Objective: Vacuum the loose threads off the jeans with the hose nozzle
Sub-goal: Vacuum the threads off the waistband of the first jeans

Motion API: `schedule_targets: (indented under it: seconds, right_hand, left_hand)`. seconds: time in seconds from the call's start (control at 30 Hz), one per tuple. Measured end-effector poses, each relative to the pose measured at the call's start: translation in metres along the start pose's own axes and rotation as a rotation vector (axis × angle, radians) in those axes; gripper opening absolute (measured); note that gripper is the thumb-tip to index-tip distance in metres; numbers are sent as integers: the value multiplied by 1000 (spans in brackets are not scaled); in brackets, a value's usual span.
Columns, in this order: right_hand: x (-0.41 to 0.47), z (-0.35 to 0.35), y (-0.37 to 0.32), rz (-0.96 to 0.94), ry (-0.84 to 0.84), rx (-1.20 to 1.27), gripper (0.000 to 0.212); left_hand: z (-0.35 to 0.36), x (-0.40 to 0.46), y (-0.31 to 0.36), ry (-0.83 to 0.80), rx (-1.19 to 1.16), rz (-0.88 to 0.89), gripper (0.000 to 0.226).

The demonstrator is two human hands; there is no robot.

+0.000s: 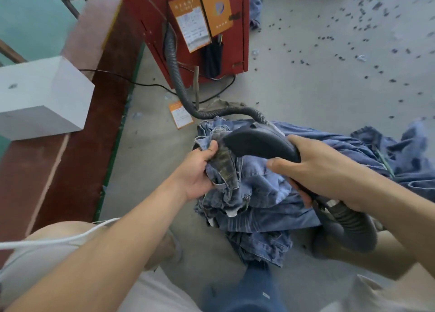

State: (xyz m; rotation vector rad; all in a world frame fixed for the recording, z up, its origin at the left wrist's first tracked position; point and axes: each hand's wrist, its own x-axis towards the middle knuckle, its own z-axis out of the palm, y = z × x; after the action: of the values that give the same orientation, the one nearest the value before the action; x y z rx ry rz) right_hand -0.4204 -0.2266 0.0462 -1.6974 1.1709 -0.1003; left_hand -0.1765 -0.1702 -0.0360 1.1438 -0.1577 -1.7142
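A pair of blue jeans (259,189) lies bunched on the concrete floor in front of me. My left hand (197,172) grips a fold of the jeans near the waistband and lifts it. My right hand (322,170) holds the black curved hose nozzle (256,143), whose tip sits against the raised fold beside my left thumb. A grey ribbed hose (179,80) runs from the nozzle in a loop back to the red machine, and another stretch of it bends under my right wrist.
A red vacuum machine (188,29) with orange tags stands ahead. More denim (400,156) is heaped to the right. A white box (42,95) sits on a red-brown ledge at left. Dark scraps (353,40) dot the floor. An orange tag (180,115) lies near the hose.
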Motion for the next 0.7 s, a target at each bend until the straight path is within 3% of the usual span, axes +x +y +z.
schedule_targets:
  seconds: [0.07, 0.23, 0.4, 0.57, 0.7]
  right_hand:
    - [3, 5, -2, 8, -48, -45, 19]
    - [19, -4, 2, 24, 131, 30, 15]
    - [3, -1, 7, 34, -20, -56, 18]
    - [27, -13, 10, 94, 158, 192, 23]
    - [7, -18, 8, 70, -18, 88, 12]
  left_hand:
    - [1, 3, -2, -11, -16, 6, 40]
    - [4, 4, 0, -52, -4, 1, 40]
    - [5, 4, -1, -43, 25, -2, 34]
    - [4, 2, -2, -61, 96, -1, 34]
    - [-2, 2, 0, -64, 133, 9, 37]
